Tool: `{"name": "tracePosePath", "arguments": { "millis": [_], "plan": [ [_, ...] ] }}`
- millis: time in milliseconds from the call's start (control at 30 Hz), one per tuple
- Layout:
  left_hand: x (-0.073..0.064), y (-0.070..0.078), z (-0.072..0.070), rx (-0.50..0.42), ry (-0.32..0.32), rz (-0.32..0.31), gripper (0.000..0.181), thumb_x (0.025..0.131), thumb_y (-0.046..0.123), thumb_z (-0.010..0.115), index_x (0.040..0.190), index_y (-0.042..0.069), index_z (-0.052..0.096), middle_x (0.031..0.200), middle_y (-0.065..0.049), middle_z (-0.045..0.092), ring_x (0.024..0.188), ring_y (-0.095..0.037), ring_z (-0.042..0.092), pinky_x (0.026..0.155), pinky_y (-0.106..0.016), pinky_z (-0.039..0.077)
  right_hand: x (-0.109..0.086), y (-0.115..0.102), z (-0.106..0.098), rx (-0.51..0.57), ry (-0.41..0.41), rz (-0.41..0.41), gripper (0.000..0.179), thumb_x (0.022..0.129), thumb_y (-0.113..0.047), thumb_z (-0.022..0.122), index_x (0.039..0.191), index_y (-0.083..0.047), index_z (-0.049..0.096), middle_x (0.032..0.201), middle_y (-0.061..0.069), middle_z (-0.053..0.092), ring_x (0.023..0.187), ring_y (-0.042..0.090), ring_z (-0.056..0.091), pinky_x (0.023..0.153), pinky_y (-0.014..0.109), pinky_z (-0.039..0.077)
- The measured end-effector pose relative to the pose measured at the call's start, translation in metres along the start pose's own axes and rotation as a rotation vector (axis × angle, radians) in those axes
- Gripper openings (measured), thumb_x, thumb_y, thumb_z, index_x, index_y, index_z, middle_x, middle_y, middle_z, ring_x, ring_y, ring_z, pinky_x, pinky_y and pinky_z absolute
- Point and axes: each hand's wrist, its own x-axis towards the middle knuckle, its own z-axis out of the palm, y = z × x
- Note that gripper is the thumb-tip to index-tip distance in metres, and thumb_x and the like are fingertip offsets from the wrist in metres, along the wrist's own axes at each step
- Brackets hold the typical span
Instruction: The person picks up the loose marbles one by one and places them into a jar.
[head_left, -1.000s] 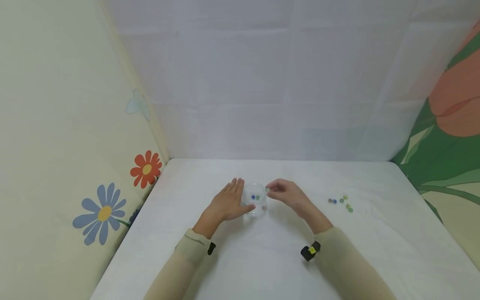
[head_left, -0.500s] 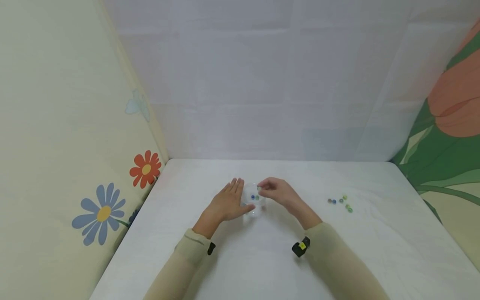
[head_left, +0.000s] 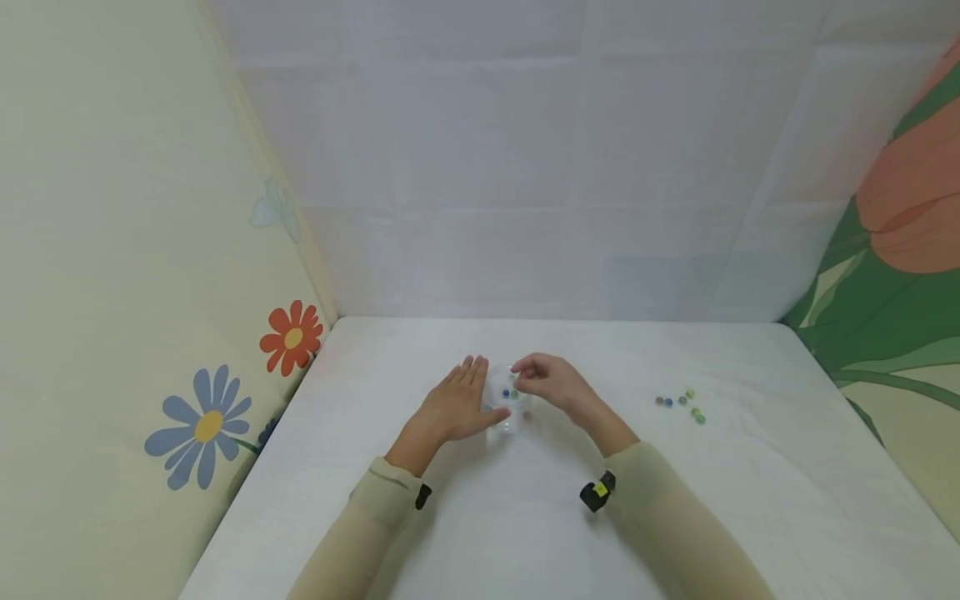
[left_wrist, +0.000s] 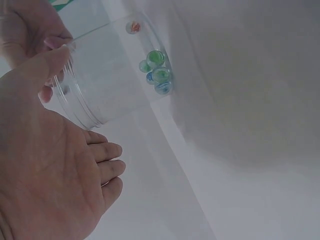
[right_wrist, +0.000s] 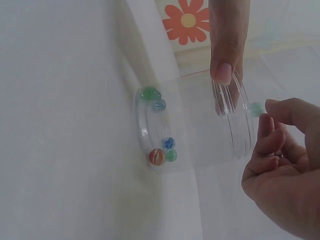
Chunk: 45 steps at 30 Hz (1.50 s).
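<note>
A clear plastic jar (right_wrist: 192, 125) with a ridged neck stands on the white table, mouth up. Several glass marbles lie at its bottom, among them a reddish-brown marble (right_wrist: 157, 157), a blue marble (right_wrist: 169, 143) and a green marble (left_wrist: 156, 58). My left hand (head_left: 450, 408) rests against the jar's left side, its fingers straight and its thumb (left_wrist: 52, 60) on the neck. Over the mouth, my right hand (head_left: 558, 385) pinches a pale green marble (right_wrist: 257, 109) at the tips of thumb and fingers.
To the right on the white-covered table (head_left: 780, 500) lie several loose marbles, including a blue marble (head_left: 669, 402) and a green marble (head_left: 700, 419). A white cloth backdrop (head_left: 525, 167) rises behind the table; a flowered wall (head_left: 112, 292) runs along the left.
My right hand has moved left from beside the jar to above its mouth, carrying the pale green marble. The left hand has stayed in place.
</note>
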Motion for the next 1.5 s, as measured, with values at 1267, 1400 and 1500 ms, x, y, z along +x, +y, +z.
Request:
{"name": "tracePosePath", "arguments": {
  "millis": [1267, 1400, 1500],
  "plan": [
    [0.0, 0.001, -0.003, -0.022, 0.001, -0.002, 0.1, 0.098, 0.068, 0.045, 0.16, -0.003, 0.012, 0.168, -0.018, 0.014, 0.156, -0.029, 0.01, 0.128, -0.04, 0.012, -0.045, 0.035, -0.08, -0.112, -0.009, -0.019, 0.05, 0.097, -0.025, 0.07, 0.144, -0.014, 0.056, 0.109, 0.009, 0.066, 0.101, 0.024, 0.06, 0.087, 0.034, 0.051],
    [0.0, 0.002, -0.003, -0.03, 0.006, 0.003, 0.1, 0.098, 0.067, 0.046, 0.16, -0.003, 0.013, 0.167, -0.019, 0.015, 0.156, -0.03, 0.011, 0.128, -0.04, 0.012, -0.054, 0.043, -0.091, -0.103, 0.005, -0.013, 0.052, 0.097, -0.024, 0.07, 0.146, -0.012, 0.055, 0.112, 0.01, 0.065, 0.103, 0.024, 0.058, 0.087, 0.035, 0.05],
    [0.0, 0.003, -0.003, -0.015, -0.003, 0.001, 0.1, 0.098, 0.068, 0.045, 0.16, -0.003, 0.012, 0.168, -0.018, 0.014, 0.156, -0.029, 0.01, 0.128, -0.04, 0.011, -0.06, 0.05, -0.1, -0.118, 0.01, -0.017, 0.053, 0.097, -0.025, 0.07, 0.146, -0.011, 0.054, 0.113, 0.01, 0.064, 0.103, 0.024, 0.058, 0.088, 0.034, 0.049]
  ]
}}
